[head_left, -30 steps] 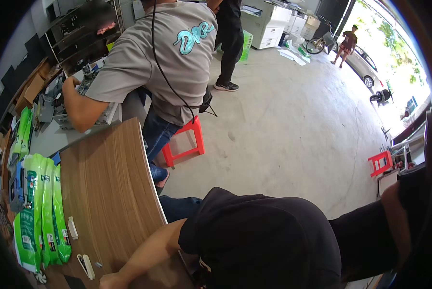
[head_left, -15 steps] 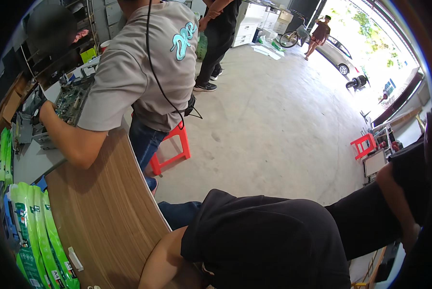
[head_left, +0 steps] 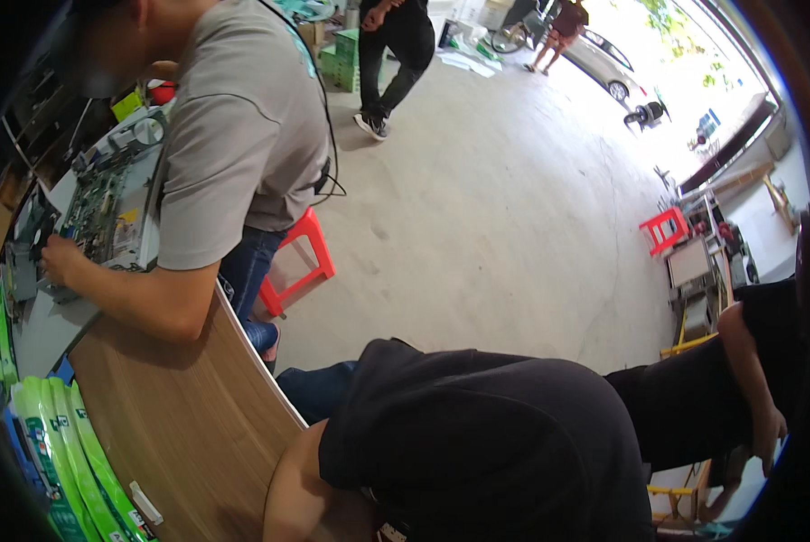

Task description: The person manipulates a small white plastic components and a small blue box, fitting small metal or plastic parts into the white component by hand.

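Neither of my hands shows in the head view. A bent bare arm [head_left: 301, 479] in a black short sleeve [head_left: 360, 452], apparently my own right arm, lies at the wooden tabletop's [head_left: 188, 406] near edge; its hand falls outside the picture. Left of it on the table are green plastic packs [head_left: 61, 452] and a small white strip [head_left: 145, 503]. Farther off, a co-worker in a grey T-shirt [head_left: 233, 126] bends over an opened electronic unit with a bare circuit board [head_left: 102, 212]. The co-worker's hand [head_left: 60, 260] rests at the unit's near side.
A red stool [head_left: 301, 262] stands under the co-worker. Another red stool [head_left: 664, 230] is by the right wall, near a yellow frame [head_left: 685, 348]. Someone in black trousers [head_left: 396, 54] stands at the back. A person's hand [head_left: 768, 429] hangs at the far right. A car [head_left: 599, 63] is outside.
The view has shifted, so the floor and doorway sit higher in the picture. The grey-shirted co-worker has turned and leaned more over the unit. More of the circuit board shows.
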{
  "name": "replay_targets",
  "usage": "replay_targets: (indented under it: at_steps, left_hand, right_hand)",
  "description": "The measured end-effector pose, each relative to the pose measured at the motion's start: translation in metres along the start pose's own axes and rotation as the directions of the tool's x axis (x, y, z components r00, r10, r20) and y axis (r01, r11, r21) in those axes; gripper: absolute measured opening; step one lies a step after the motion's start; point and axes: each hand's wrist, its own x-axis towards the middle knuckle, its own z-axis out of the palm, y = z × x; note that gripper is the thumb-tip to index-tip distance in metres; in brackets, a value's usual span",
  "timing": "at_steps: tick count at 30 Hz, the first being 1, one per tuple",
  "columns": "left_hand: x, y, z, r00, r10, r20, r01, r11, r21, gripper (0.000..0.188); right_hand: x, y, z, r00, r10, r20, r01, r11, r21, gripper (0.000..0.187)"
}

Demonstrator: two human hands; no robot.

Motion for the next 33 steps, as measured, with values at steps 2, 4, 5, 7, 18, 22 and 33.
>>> replay_targets:
  at_steps: [2, 4, 5, 7, 18, 22, 33]
  left_hand:
    - [0.003, -0.001, 0.001, 0.999, 0.014, 0.030, -0.014, 1.000, -0.002, 0.032]
    - [0.004, -0.003, -0.001, 0.999, 0.018, 0.031, -0.018, 1.000, 0.003, 0.033]
    - [0.005, -0.002, 0.000, 0.999, 0.020, 0.038, -0.020, 1.000, 0.003, 0.033]
    - [0.006, -0.001, 0.001, 0.999, 0.020, 0.041, -0.020, 1.000, 0.004, 0.034]
    - [-0.012, 0.005, -0.080, 0.988, -0.042, -0.147, 0.051, 0.997, 0.052, 0.037]
    - [-0.044, 0.032, -0.103, 0.968, -0.175, -0.179, 0.198, 0.972, 0.124, 0.035]
    - [-0.038, 0.087, -0.080, 0.942, -0.336, -0.015, 0.284, 0.820, -0.496, 0.017]
  right_hand:
    - [0.002, 0.000, 0.000, 1.000, 0.020, 0.018, -0.020, 1.000, -0.019, 0.028]
    - [0.006, 0.002, 0.007, 0.999, 0.023, 0.049, -0.022, 0.999, -0.034, 0.028]
    - [0.005, 0.000, 0.004, 0.998, 0.031, 0.060, -0.028, 0.998, -0.053, 0.029]
    - [0.004, -0.006, 0.001, 0.995, 0.039, 0.087, -0.031, 0.995, -0.093, 0.030]
    - [0.011, 0.003, 0.012, 0.992, -0.072, -0.101, 0.100, 0.947, 0.305, 0.033]
    - [-0.004, -0.005, 0.023, 0.989, 0.037, -0.141, 0.030, 0.893, 0.449, 0.027]
    - [-0.005, -0.030, -0.010, 0.833, 0.373, 0.410, -0.541, 0.386, 0.747, 0.021]
